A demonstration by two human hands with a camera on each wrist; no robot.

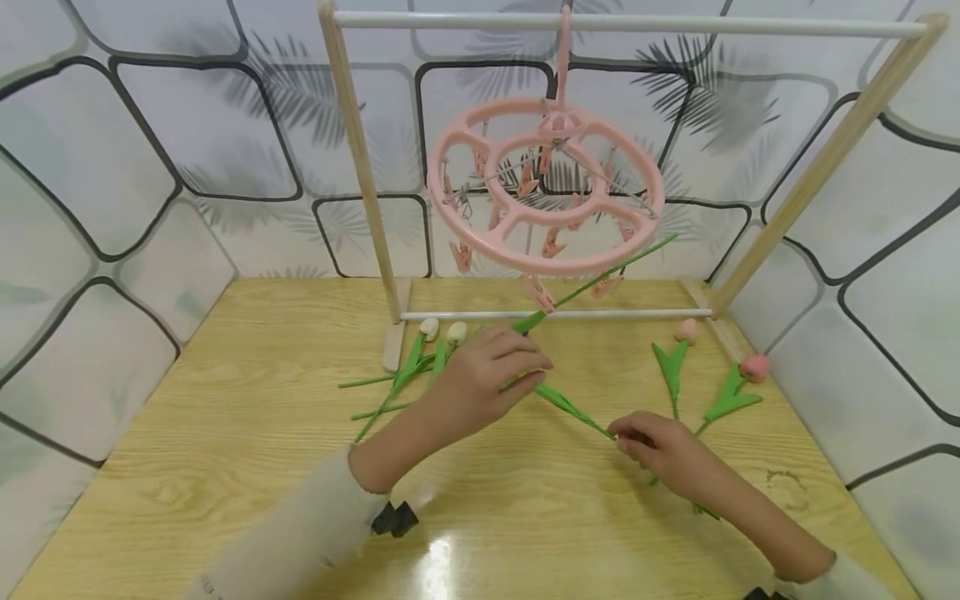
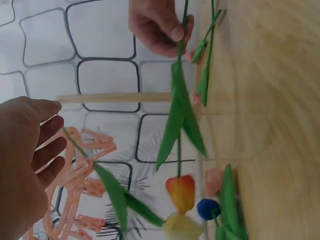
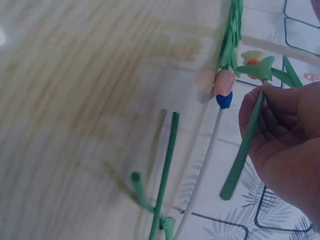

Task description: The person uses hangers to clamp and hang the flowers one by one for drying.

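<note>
My right hand (image 1: 663, 454) pinches the green stem of an artificial red-and-yellow tulip (image 2: 181, 192) between thumb and fingers. The tulip's leaves (image 1: 562, 402) point toward my left hand (image 1: 495, 367), which covers the bloom in the head view. My left hand, fingers loosely bent and apparently holding nothing, is just below a pink clothespin (image 1: 540, 293). That clothespin grips the stem of a yellow tulip (image 2: 182, 226), whose leaf (image 1: 529, 322) shows above my left fingers. From a white rail hangs the round pink drying hanger (image 1: 546, 265) with several clothespins.
White tulips (image 1: 429, 328) lie on the wooden table (image 1: 247, 400) at left, and pink tulips (image 1: 753, 367) at right. A blue tulip (image 2: 207, 209) lies near the rack's lower bar. The wooden rack's posts (image 1: 360, 158) stand on either side of the hanger, before a patterned backdrop.
</note>
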